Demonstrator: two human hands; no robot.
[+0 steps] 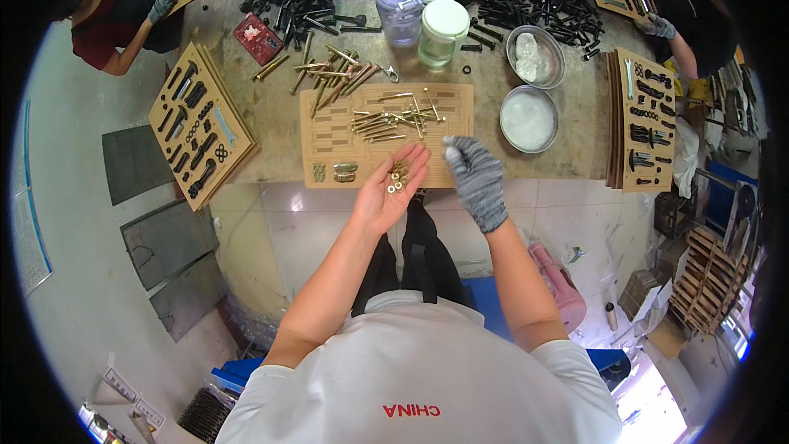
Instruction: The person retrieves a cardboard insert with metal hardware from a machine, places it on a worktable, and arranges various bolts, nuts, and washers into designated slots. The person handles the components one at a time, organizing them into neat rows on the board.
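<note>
My bare left hand [384, 197] is turned palm up at the near edge of the table. Several small brass-coloured nuts [398, 177] lie in its cupped palm. To its right, my right hand [477, 183] wears a grey knit glove. Its fingers are drawn together as in a pinch, and whatever may be between them is too small to make out. Just beyond both hands lies a tan board [333, 144] with cut-out slots. A loose heap of brass-coloured bolts [382, 125] covers its middle, while small fasteners [344, 172] fill slots at its near left.
Longer bolts [333, 74] and a wrench [391, 74] lie beyond the board. Behind them stand a blue-tinted bottle [399, 20], a lidded tub [444, 33] and piles of black bolts [534, 4]. Two bowls [528, 120] sit right. Filled boards [205, 127] flank the table; co-workers' gloved hands [657, 26] are far off.
</note>
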